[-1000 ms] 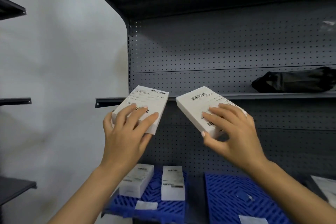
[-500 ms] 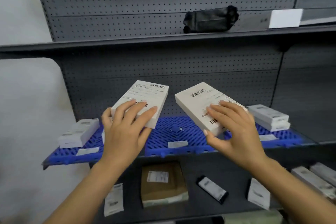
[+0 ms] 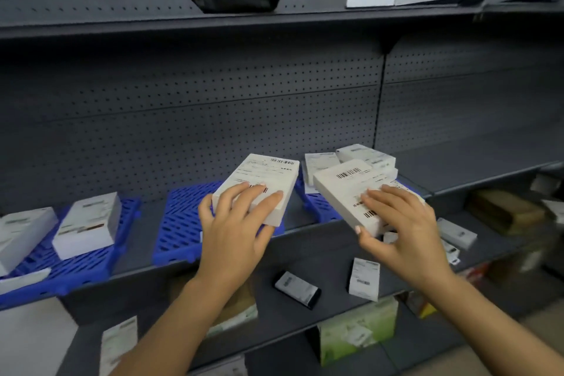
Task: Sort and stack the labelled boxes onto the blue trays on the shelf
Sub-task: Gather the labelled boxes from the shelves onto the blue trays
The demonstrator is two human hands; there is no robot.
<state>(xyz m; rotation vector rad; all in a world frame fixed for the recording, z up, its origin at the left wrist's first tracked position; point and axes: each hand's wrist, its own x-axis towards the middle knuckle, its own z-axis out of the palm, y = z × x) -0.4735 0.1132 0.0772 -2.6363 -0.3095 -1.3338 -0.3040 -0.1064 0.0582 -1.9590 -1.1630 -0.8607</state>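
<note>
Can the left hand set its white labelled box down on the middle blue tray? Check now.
Probably yes. The left hand holds its white labelled box right over the middle blue tray, whose visible surface looks bare; nothing stands between them.

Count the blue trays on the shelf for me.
3. The left tray holds two boxes, the middle tray sits behind the left hand, and the right tray is mostly hidden by boxes.

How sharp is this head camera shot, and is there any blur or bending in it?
Head view: the two held boxes, left and right, are sharp enough to show barcodes; the boxes on the left blue tray and the lower-shelf items at the edges are smeared; wide-angle distortion bows the upper shelf edge; lighting is dim and even, without glare.
</note>
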